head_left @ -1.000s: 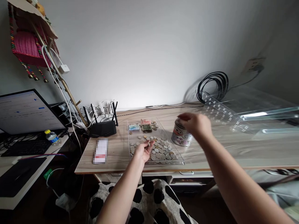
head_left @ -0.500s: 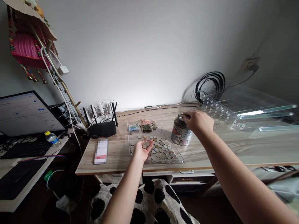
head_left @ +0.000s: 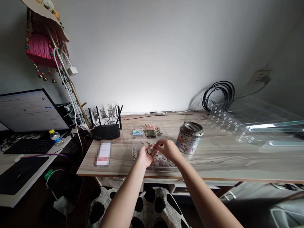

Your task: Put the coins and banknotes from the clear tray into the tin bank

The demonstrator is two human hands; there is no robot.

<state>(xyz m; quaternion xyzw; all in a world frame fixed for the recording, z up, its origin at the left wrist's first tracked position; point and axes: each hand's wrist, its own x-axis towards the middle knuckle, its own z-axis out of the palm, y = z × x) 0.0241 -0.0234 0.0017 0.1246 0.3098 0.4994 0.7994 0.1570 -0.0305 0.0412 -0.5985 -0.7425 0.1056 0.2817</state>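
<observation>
Right hand returned, coins beneath grip

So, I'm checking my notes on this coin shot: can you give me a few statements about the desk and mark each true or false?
1. The left hand and right hand meet over the clear tray of coins. True.
2. The right hand rests on the tin can. False: no hand touches it.
3. The tin can lies on its side. False: it stands upright, slotted lid up.
4. Banknotes lie at the tray's far end. True.
5. The router stands left of the tray. True.
</observation>
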